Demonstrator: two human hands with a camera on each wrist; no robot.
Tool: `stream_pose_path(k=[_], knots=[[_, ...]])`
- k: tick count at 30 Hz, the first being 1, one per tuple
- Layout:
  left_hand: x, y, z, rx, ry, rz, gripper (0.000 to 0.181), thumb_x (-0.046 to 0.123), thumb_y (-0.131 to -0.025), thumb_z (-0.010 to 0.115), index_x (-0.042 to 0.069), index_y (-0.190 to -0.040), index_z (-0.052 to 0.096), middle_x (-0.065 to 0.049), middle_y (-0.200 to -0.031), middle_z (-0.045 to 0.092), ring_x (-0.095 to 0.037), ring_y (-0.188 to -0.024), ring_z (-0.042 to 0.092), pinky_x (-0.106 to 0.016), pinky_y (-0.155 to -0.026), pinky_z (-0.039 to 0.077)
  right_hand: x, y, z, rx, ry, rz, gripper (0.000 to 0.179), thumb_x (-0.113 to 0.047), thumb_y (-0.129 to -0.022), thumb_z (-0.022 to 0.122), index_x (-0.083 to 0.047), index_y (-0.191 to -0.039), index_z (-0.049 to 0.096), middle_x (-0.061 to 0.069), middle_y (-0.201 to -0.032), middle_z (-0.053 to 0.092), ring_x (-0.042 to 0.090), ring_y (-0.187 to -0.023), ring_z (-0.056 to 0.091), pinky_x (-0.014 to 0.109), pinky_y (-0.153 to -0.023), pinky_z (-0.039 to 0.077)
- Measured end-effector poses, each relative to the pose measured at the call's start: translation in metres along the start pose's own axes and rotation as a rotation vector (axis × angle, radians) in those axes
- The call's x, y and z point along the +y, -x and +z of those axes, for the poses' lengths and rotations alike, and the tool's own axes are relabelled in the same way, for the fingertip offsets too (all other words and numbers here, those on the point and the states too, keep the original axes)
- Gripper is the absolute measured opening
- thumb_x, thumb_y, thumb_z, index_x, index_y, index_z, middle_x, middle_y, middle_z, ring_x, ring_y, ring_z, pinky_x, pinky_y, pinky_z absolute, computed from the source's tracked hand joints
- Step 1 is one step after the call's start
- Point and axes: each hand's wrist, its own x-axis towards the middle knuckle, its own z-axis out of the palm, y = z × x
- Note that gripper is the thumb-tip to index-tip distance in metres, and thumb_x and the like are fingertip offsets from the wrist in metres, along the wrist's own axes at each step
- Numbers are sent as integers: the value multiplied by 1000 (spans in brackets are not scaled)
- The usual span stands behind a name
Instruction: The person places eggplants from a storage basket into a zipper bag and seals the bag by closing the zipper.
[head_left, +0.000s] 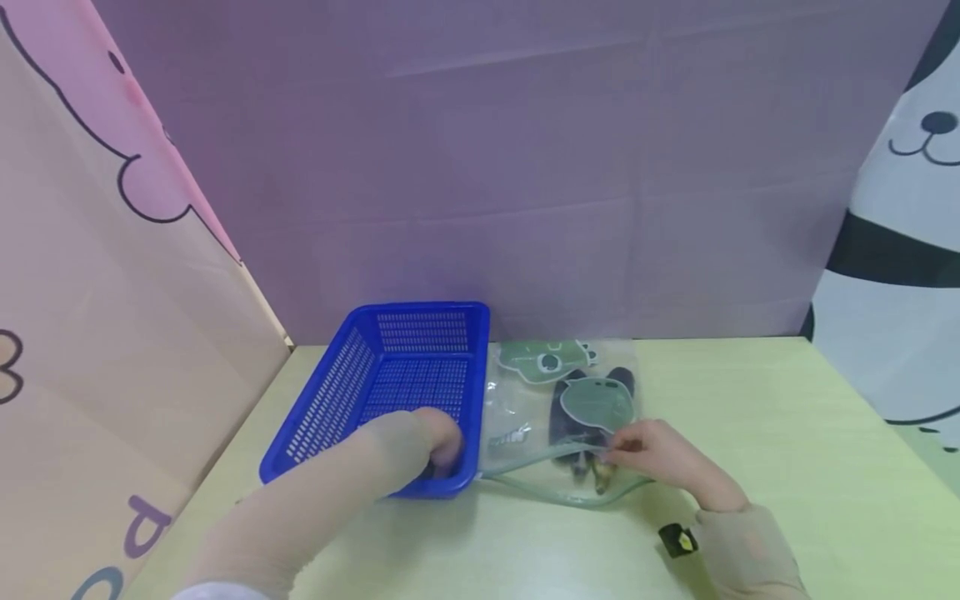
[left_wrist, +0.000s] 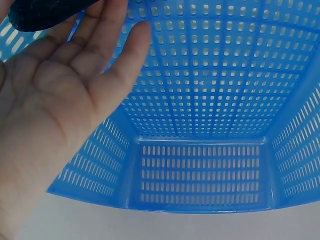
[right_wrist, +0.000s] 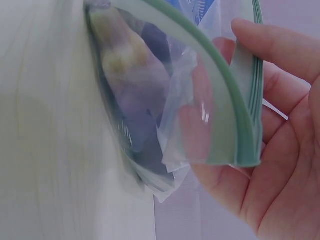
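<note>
In the blue basket (head_left: pixel 372 308), my left hand (head_left: pixel 442 437) is down at the near right corner. Its fingers and thumb hold a dark, glossy, elongated vegetable (left_wrist: pixel 45 12) with a rounded end, partly cut off by the left wrist view's edge. My right hand (head_left: pixel 660 454) pinches the green-edged mouth of a clear zip bag (head_left: pixel 517 404), thumb (right_wrist: pixel 270 42) on one side of the edge. The bag lies on its back, its mouth parted toward me. Dark purple eggplants (right_wrist: pixel 132 80) with pale stem ends are inside it.
The basket and bag stand side by side on the pale table (head_left: pixel 750 433) against a purple cloth wall (head_left: pixel 525 167). A small black tag with a yellow mark (head_left: pixel 678 540) is beside my right sleeve. Cartoon-printed cloths (head_left: pixel 885 317) hang on both sides.
</note>
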Motion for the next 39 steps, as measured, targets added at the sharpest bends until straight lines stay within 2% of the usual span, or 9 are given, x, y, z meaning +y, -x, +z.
stream_pose_path(k=[4, 11, 15, 22, 27, 31, 39], knots=[[1, -3, -1, -25, -45, 5, 20, 8, -67, 77, 7, -84, 67, -7, -87, 60, -23, -89, 57, -38, -91, 50, 0, 0, 0, 0, -1, 9, 14, -20, -87, 66, -6, -83, 70, 2, -76, 69, 9, -66, 60, 20, -59, 50], [3, -8, -2, -53, -208, 46, 17, 10, -69, 77, 10, -83, 67, -6, -87, 60, -21, -89, 58, -35, -89, 51, -1, 0, 1, -7, -13, 19, 15, -20, -87, 66, -6, -84, 70, 2, -78, 69, 11, -68, 61, 20, -60, 51], [4, -9, -3, -78, -255, 60, 16, 9, -70, 76, 11, -84, 67, -6, -88, 61, -21, -90, 58, -35, -90, 51, -2, 1, 0, -9, -19, 16, 15, -20, -87, 66, -6, -84, 70, 3, -78, 69, 12, -68, 62, 20, -60, 51], [4, -7, -4, -76, -249, 45, 19, 12, -67, 79, 14, -82, 68, -7, -95, 63, -23, -97, 59, -38, -92, 51, -3, 1, 0, -9, -18, 18, 14, -19, -87, 66, -6, -84, 70, 3, -78, 69, 11, -68, 61, 20, -60, 51], [2, -11, -9, -82, -361, 132, 17, 16, -70, 80, 17, -83, 68, -2, -91, 63, -19, -96, 58, -35, -92, 50, -3, 1, 0, -6, -17, 9, 13, -18, -87, 66, -6, -85, 70, 3, -78, 69, 12, -68, 62, 20, -60, 51], [0, -14, -15, -80, -408, 209, 19, 22, -70, 81, 19, -83, 68, 1, -88, 64, -18, -94, 58, -36, -91, 50, -2, 1, 0, -3, -9, 5, 13, -18, -87, 66, -7, -85, 70, 3, -79, 70, 12, -69, 62, 20, -61, 52], [-2, -20, -23, -100, -394, 332, 23, 24, -71, 81, 18, -90, 69, 2, -92, 67, -20, -97, 61, -40, -91, 51, -4, 1, 0, -11, -18, 17, 13, -19, -87, 66, -7, -85, 70, 3, -79, 69, 12, -69, 62, 20, -61, 51]])
